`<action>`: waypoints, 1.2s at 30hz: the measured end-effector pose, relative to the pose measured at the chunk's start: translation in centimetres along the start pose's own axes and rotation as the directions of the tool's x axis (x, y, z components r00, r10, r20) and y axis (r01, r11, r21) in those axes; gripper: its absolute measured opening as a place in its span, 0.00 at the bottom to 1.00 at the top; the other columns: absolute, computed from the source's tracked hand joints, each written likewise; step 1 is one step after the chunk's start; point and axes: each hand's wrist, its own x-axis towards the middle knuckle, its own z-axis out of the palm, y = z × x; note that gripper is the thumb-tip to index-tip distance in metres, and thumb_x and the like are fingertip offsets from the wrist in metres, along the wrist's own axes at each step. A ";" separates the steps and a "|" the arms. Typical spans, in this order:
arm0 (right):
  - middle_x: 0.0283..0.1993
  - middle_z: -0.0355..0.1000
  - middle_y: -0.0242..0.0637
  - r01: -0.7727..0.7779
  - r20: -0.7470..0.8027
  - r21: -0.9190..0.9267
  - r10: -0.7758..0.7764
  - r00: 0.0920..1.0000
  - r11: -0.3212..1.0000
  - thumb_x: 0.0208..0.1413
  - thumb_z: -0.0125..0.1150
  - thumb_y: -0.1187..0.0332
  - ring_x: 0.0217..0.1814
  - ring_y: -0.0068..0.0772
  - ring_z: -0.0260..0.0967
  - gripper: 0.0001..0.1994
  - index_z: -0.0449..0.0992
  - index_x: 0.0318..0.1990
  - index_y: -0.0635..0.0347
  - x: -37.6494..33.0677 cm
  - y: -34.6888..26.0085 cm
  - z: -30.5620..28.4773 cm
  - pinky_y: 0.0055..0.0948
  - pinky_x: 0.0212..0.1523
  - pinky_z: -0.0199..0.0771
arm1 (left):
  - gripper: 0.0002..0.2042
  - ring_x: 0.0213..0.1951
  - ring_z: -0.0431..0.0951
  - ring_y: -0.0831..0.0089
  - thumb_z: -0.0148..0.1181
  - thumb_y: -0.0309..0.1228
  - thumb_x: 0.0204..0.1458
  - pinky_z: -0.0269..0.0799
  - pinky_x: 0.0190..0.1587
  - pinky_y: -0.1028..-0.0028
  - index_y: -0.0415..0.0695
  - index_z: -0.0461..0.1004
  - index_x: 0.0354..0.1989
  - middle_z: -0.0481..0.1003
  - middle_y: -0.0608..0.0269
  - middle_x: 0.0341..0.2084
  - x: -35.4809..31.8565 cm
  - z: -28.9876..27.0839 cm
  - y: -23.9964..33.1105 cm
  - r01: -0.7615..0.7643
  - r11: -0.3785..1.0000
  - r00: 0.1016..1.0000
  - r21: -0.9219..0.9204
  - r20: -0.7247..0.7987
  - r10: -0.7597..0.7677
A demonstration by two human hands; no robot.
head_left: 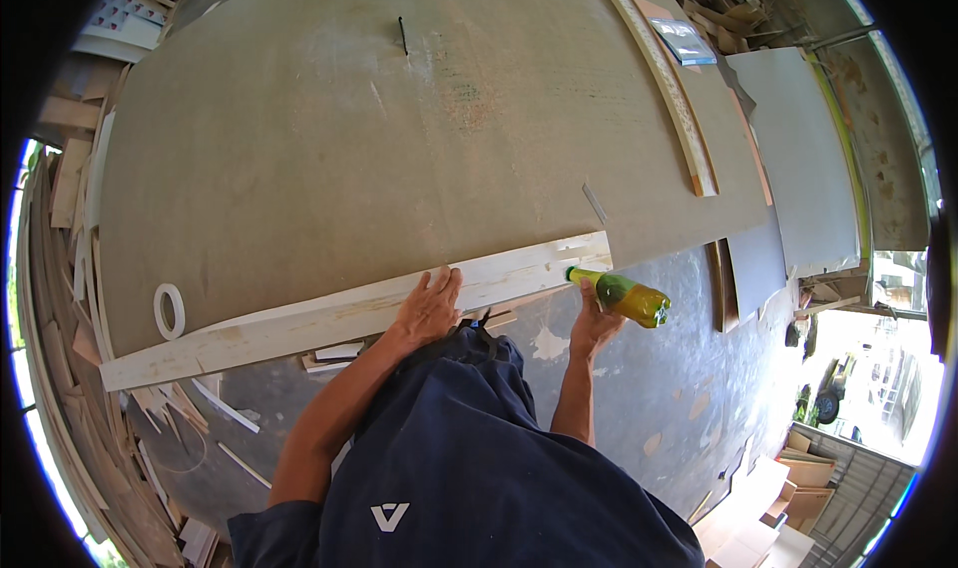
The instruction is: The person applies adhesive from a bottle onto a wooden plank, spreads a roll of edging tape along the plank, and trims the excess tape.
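Observation:
A long pale wooden board [289, 325] lies along the near edge of the large brownish table [329, 119]. My left hand [429, 305] rests on the board near its middle, fingers stretched out and holding nothing. In my right hand [595, 320] is a plastic bottle [631, 297] with yellow-green liquid in it. The bottle is tilted nearly flat, its green cap end pointing left over the board's right end. Whether the tip touches the wood I cannot tell.
A white ring-shaped roll [169, 311] stands near the table's left end. A thin dark tool [403, 36] lies far back. A long wooden strip [664, 84] and a clear plastic packet [683, 42] are at the right. Offcuts [180, 408] lie on the floor below left.

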 end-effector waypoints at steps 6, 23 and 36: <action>0.49 0.76 0.44 0.140 0.109 0.032 -0.143 0.984 0.990 0.52 0.74 0.71 0.53 0.37 0.73 0.22 0.72 0.51 0.71 1.3 0.6 -0.5 0.35 0.55 0.76 | 0.32 0.65 0.61 0.54 0.57 0.42 0.56 0.63 0.60 0.56 0.27 0.64 0.61 0.64 0.45 0.61 0.3 0.4 0.7 0.021 1.000 0.999 0.018 -0.041 -0.020; 0.53 0.73 0.45 0.039 0.346 0.204 -0.109 0.932 0.978 0.50 0.74 0.78 0.55 0.37 0.72 0.27 0.67 0.56 0.68 2.5 1.0 0.3 0.35 0.58 0.74 | 0.31 0.66 0.61 0.53 0.60 0.35 0.54 0.67 0.60 0.52 0.34 0.63 0.65 0.63 0.50 0.62 2.6 -3.3 2.3 0.180 0.976 0.968 -0.124 0.199 -0.153; 0.46 0.77 0.41 0.064 0.420 0.056 -0.082 0.904 0.996 0.48 0.73 0.82 0.48 0.32 0.75 0.18 0.75 0.47 0.68 0.7 2.1 2.6 0.30 0.50 0.76 | 0.31 0.63 0.61 0.51 0.55 0.33 0.52 0.65 0.56 0.46 0.39 0.61 0.67 0.64 0.54 0.59 2.3 -1.0 3.8 0.174 0.984 0.984 0.048 0.029 -0.175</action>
